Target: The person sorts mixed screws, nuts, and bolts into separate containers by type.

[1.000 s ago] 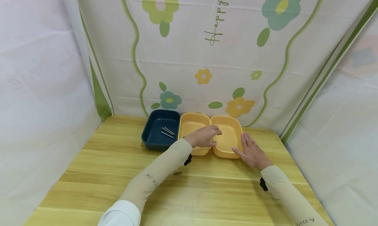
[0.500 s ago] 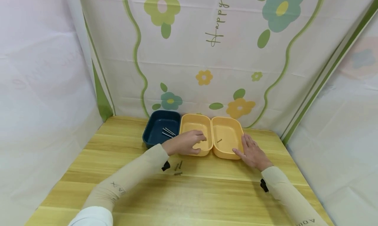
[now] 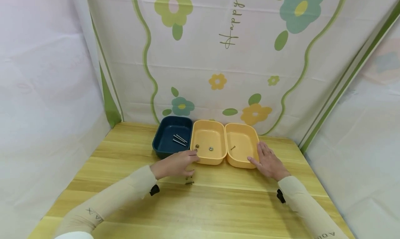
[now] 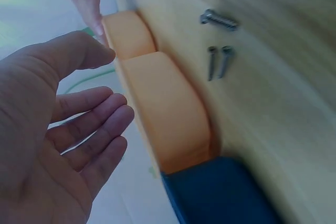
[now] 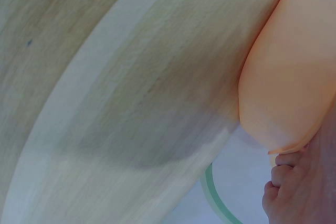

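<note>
My left hand (image 3: 176, 163) hovers at the front left corner of the middle yellow box (image 3: 207, 135), thumb and fingers apart. In the left wrist view nothing is between its fingers. Below it on the table lie three small screws (image 4: 219, 20), partly hidden by the hand in the head view. Small nuts (image 3: 211, 148) lie in the middle box. One short screw (image 3: 233, 147) rests in the right yellow box (image 3: 243, 138). My right hand (image 3: 269, 162) rests against that box's right side, fingers extended along it and thumb at the front rim.
A dark blue box (image 3: 165, 135) with three long bolts (image 3: 179, 139) stands left of the yellow ones, in the same row. Behind the row hangs a flowered cloth (image 3: 187, 65). The wooden table (image 3: 218, 207) stretches in front.
My left hand has moved left and back toward me, from between the yellow boxes to near the screws. The short screw in the right box and the nuts came into view. The right hand stays put.
</note>
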A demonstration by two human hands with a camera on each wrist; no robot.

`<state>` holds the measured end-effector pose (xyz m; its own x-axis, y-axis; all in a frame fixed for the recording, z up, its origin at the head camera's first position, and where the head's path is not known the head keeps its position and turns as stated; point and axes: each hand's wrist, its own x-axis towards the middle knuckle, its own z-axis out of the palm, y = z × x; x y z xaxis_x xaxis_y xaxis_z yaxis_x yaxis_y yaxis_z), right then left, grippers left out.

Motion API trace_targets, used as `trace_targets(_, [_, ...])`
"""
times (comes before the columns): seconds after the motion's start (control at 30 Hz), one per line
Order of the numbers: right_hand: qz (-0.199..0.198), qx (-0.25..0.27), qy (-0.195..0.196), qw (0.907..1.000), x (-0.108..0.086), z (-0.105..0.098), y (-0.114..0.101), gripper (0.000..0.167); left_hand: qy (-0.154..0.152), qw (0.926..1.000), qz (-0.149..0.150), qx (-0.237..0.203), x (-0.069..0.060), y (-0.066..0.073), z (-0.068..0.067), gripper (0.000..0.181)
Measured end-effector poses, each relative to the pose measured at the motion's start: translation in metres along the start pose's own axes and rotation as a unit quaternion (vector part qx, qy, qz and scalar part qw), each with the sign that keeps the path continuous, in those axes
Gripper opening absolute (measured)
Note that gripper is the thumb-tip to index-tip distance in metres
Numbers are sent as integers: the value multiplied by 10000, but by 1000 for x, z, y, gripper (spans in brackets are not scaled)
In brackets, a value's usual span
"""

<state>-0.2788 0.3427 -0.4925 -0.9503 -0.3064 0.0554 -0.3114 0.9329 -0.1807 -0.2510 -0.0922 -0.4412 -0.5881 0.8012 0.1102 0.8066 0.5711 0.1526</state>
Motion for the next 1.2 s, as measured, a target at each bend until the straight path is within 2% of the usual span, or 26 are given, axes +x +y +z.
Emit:
trace_targets(0.2, [13,135,13,9999,0,-2,-1,96,1,9992,-232,-330,-16,-1,11,37])
trace_targets(0.47, [47,114,-43,9999,1,-2,0,98,-31,9946,-599,-841,-28,-3,27,35])
trace_targets(0.77, [12,108,2,9999,1,-1,-1,97,-50,9925,-833,-893,-29,-10,47,33])
trace_targets(1.2, [29,125,25,9999,0,0,-1,96,-40,9938,-923,-620,-21,-14,58,20])
